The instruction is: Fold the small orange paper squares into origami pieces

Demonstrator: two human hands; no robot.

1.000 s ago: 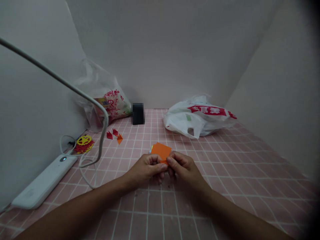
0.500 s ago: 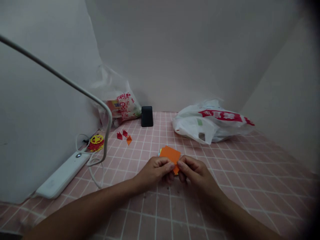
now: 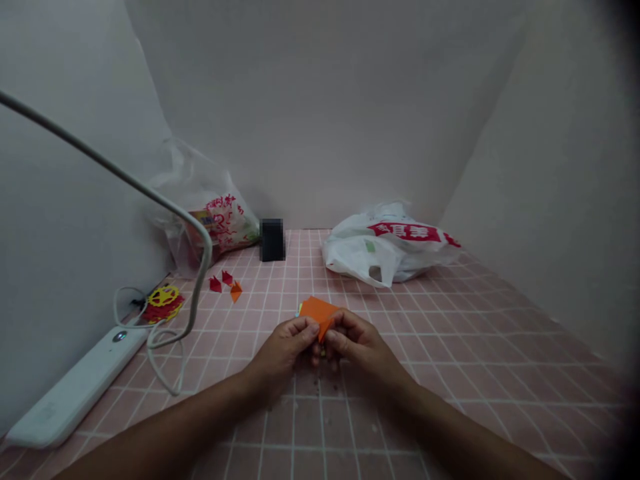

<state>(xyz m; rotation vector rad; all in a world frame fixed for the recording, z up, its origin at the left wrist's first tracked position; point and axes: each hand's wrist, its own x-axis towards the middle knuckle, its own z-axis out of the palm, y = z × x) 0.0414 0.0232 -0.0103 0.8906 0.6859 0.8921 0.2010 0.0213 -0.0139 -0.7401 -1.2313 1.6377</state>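
Between both hands is a piece of orange paper [image 3: 324, 328], with a narrow pointed end toward me. My left hand [image 3: 295, 340] pinches its left side between thumb and fingers. On the right side, the thumb and fingers of my right hand [image 3: 353, 337] are closed on it. Just behind lies a flat orange sheet [image 3: 315, 308] with yellow and light blue edges peeking out at its left. Whether the sheet and the held piece are joined is hard to see. Small folded paper pieces, red [image 3: 215, 284] and orange [image 3: 236, 291], lie to the left.
A pink tiled tabletop [image 3: 450, 347] carries a white lamp base [image 3: 75, 393] and cable [image 3: 193, 293] at left. Yellow and red cut-out shapes [image 3: 164, 303] lie near it. Behind are a clear bag [image 3: 220, 220], a dark phone-like object [image 3: 273, 240] and a white plastic bag [image 3: 390, 247].
The view has turned slightly right, so everything sits further left. My right hand has come up over the right side of the orange paper, covering more of it.
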